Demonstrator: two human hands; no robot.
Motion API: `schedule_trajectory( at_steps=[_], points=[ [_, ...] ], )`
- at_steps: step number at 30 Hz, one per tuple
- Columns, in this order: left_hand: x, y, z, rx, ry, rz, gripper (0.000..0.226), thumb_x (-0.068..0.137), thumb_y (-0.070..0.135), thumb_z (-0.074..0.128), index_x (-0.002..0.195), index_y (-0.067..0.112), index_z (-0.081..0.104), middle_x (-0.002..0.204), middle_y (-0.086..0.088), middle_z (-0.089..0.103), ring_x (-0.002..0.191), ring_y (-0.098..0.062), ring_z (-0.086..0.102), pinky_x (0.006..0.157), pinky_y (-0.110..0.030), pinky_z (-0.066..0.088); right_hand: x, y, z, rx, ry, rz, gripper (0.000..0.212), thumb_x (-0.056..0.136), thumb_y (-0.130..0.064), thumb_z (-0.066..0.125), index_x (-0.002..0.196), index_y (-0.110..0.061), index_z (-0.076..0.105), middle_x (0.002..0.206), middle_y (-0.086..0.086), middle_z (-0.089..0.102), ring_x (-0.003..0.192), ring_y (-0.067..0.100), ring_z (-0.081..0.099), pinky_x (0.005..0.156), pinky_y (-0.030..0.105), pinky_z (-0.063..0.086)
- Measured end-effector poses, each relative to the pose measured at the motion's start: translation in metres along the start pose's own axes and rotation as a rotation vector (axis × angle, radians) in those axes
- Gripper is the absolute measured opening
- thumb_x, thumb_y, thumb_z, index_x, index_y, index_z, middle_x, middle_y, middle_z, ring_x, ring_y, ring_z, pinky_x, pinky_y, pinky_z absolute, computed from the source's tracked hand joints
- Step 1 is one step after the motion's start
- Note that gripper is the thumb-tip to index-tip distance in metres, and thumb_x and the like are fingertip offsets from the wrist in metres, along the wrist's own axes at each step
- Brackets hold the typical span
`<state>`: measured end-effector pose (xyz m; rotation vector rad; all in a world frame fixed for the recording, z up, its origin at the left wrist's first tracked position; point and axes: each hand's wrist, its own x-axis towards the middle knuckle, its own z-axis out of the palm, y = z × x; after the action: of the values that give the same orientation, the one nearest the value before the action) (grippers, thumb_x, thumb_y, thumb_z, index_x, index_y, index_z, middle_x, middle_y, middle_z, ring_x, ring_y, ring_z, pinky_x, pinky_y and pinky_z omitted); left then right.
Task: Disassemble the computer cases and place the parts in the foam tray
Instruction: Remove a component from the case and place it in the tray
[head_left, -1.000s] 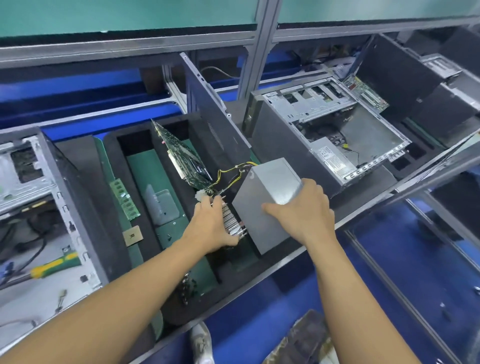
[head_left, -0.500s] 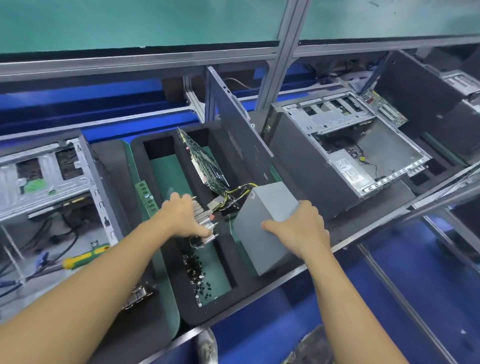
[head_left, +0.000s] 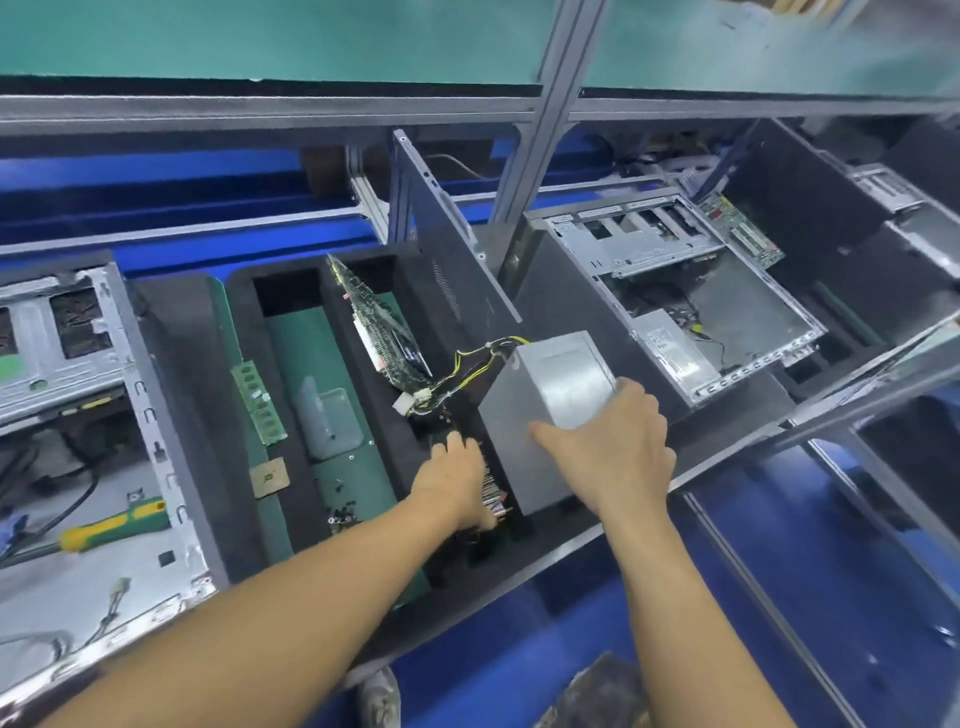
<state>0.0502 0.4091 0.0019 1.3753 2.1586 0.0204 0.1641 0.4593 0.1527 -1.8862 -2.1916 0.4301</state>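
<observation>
The foam tray (head_left: 291, 266) is already partly filled; a circuit board (head_left: 379, 322) leans on edge in a middle slot, a RAM stick (head_left: 260, 405) and a CPU chip (head_left: 269, 477) lie in the strip along its left edge, loose screws (head_left: 343, 512) sit on the green floor, and a case side panel (head_left: 447, 249) stands toward its far right corner; the right hand (head_left: 613, 457) grips the grey power supply (head_left: 545, 395), thumb on the near face and fingers over the top, tilted above the tray's near right corner; the left hand (head_left: 457, 483) curls its fingers over a finned heatsink (head_left: 493, 493) in the slot just beside it; neither part looks settled yet; the computer case (head_left: 675, 291) to the right appears mostly gutted, while the left case (head_left: 62, 364), a screwdriver (head_left: 114, 525) lying in it, seems to keep wiring inside.
</observation>
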Motion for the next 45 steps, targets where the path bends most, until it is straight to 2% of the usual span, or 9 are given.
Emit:
schedule_trajectory(
  at_steps=[8,12,16,19,24,28,33,38,45],
  points=[
    [0.014,-0.005,0.046,0.345,0.144,-0.01,0.088,0.077,0.064,0.064,0.143,0.013,0.038,0.125,-0.008,0.046,0.116,-0.026,0.044,0.102,-0.038,0.031,-0.002,-0.004,0.005,0.088,-0.146,0.011,0.086,0.058,-0.063,0.075,0.127,-0.022,0.044,0.116,-0.004,0.048,0.114,0.024,0.048,0.095,0.047,0.044],
    [0.016,-0.015,0.042,0.366,0.048,0.01,0.074,0.093,0.048,0.048,0.155,0.023,0.018,0.157,-0.007,0.026,0.145,-0.029,0.019,0.119,-0.044,0.011,-0.006,-0.013,0.013,0.127,-0.225,0.006,0.086,0.056,-0.063,0.074,0.126,-0.023,0.044,0.115,-0.006,0.047,0.114,0.022,0.048,0.096,0.049,0.044],
    [0.002,-0.045,0.009,0.212,0.057,0.027,0.056,0.092,0.029,0.051,0.146,0.025,0.037,0.148,-0.004,0.04,0.138,-0.026,0.029,0.115,-0.038,0.021,-0.012,-0.029,0.015,0.202,-0.287,-0.016,0.084,0.053,-0.064,0.074,0.121,-0.024,0.044,0.114,-0.008,0.049,0.111,0.021,0.051,0.092,0.048,0.048],
    [-0.017,-0.072,-0.017,-0.272,0.112,-0.115,0.037,0.091,0.016,0.055,0.128,0.012,0.056,0.13,-0.012,0.055,0.122,-0.03,0.049,0.096,-0.036,0.041,-0.017,-0.038,0.01,0.321,-0.36,-0.027,0.077,0.045,-0.065,0.073,0.106,-0.03,0.042,0.111,-0.009,0.054,0.101,0.018,0.059,0.084,0.046,0.054],
    [-0.049,-0.087,-0.062,-1.851,0.296,-0.557,0.019,0.095,0.003,0.048,0.08,0.003,0.06,0.071,-0.012,0.064,0.064,-0.026,0.058,0.052,-0.023,0.045,-0.021,-0.05,-0.011,0.553,-0.563,-0.049,0.067,0.048,-0.049,0.087,0.101,-0.034,0.048,0.098,-0.013,0.068,0.071,0.005,0.071,0.058,0.03,0.059],
    [-0.066,-0.108,-0.105,-2.299,0.248,-0.433,0.043,0.094,0.025,0.032,0.12,-0.002,0.055,0.099,-0.017,0.071,0.068,-0.031,0.067,0.064,-0.033,0.048,-0.029,-0.066,-0.03,0.498,-0.65,-0.174,0.066,0.046,-0.048,0.087,0.099,-0.038,0.048,0.086,-0.02,0.068,0.068,-0.002,0.068,0.043,0.019,0.049],
    [-0.074,-0.137,-0.157,-2.185,0.384,-0.207,0.028,0.094,0.029,0.042,0.101,0.01,0.06,0.123,-0.011,0.07,0.105,-0.03,0.067,0.107,-0.043,0.044,-0.042,-0.096,-0.022,0.254,-0.595,-0.239,0.077,0.042,-0.06,0.079,0.106,-0.033,0.045,0.11,-0.01,0.058,0.097,0.017,0.064,0.08,0.045,0.057],
    [-0.08,-0.157,-0.218,-2.121,0.606,0.072,0.029,0.088,0.001,0.037,0.113,0.011,0.047,0.099,-0.01,0.066,0.091,-0.033,0.07,0.085,-0.042,0.053,-0.049,-0.133,0.002,0.119,-0.537,-0.303,0.083,0.048,-0.062,0.071,0.114,-0.022,0.041,0.115,-0.003,0.051,0.108,0.024,0.057,0.089,0.049,0.052],
    [-0.079,-0.163,-0.291,-1.239,0.872,0.242,0.014,0.105,0.021,0.046,0.094,0.022,0.055,0.079,0.009,0.068,0.081,-0.016,0.07,0.077,-0.028,0.056,-0.021,-0.215,0.046,0.007,-0.45,-0.38,0.078,0.061,-0.071,0.068,0.107,-0.017,0.034,0.105,0.0,0.047,0.094,0.027,0.054,0.072,0.037,0.04]
  ],
)
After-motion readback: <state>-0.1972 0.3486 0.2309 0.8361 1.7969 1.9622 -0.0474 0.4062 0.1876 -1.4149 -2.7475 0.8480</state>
